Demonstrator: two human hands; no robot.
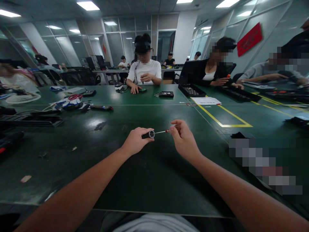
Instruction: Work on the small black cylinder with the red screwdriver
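My left hand [136, 140] is closed around a short black cylinder [146, 135], perhaps a flashlight body, whose round silver-rimmed end [151, 134] faces right and toward me. In my right hand [182, 138], thumb and fingers pinch the reddish handle of a small screwdriver [161, 132]. Its thin metal shaft points left, with the tip at the cylinder's round end; whether it is inside or just in front I cannot tell. Both hands are above the middle of the green table [149, 180]. My fingers hide most of the screwdriver's handle and part of the cylinder.
Black rails [31, 119] lie at the left, with a pen-like tool [101, 108] and red scissors [74, 97] farther back. A black parts tray [191, 90] and white paper [206, 101] are at the back right. Across the table sits a person in white [145, 71].
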